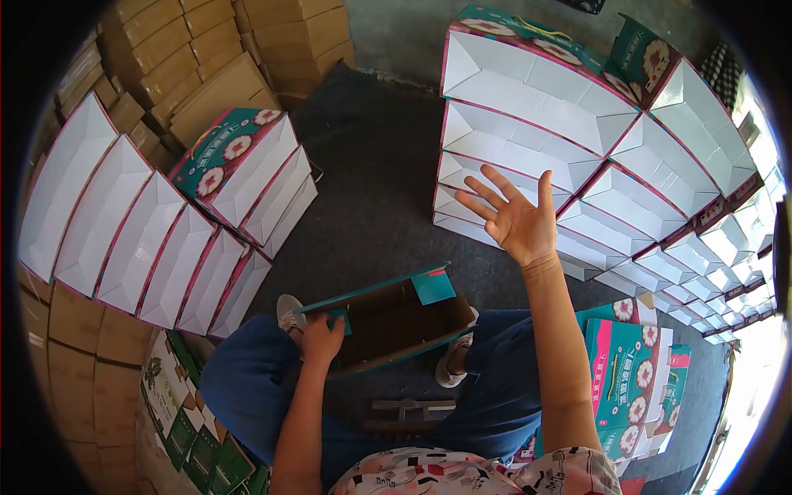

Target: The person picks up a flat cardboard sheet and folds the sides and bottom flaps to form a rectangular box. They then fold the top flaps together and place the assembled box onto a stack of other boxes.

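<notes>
An open-topped teal carton with a brown inside stands between my knees, tilted in view. My left hand is closed on its left end, by a small teal flap; some fingers are hidden. At the carton's other end another teal flap folds over the opening. Raised well above the floor, my right hand has its fingers spread and palm showing, with nothing in it. Behind that hand, in line of sight, is a stack of white-bottomed gift boxes.
More gift boxes are stacked at left, near piled brown cartons. Flattened teal cartons lie at my right, and green-and-white ones at my left. Dark floor runs between the stacks.
</notes>
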Demonstrator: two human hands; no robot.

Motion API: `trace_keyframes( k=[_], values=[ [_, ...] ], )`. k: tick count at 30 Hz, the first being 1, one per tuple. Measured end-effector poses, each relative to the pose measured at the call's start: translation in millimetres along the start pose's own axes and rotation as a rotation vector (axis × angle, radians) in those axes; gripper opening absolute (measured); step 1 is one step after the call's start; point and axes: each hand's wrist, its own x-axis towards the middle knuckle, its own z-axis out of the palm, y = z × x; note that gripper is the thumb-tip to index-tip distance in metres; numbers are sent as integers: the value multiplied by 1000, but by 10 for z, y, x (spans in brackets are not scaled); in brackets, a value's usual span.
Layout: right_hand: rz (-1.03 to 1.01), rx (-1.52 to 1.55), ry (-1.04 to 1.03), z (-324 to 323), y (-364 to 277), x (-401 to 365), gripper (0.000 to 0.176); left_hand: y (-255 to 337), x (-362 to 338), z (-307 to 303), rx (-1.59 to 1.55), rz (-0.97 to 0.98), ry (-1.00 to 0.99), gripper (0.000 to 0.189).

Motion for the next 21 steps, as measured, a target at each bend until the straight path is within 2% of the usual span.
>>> trace_keyframes(
  k=[21],
  values=[
    [-23, -9, -19, -3, 14, 3, 102, -13, -10, 28, -11, 8, 59, 35]
  ],
)
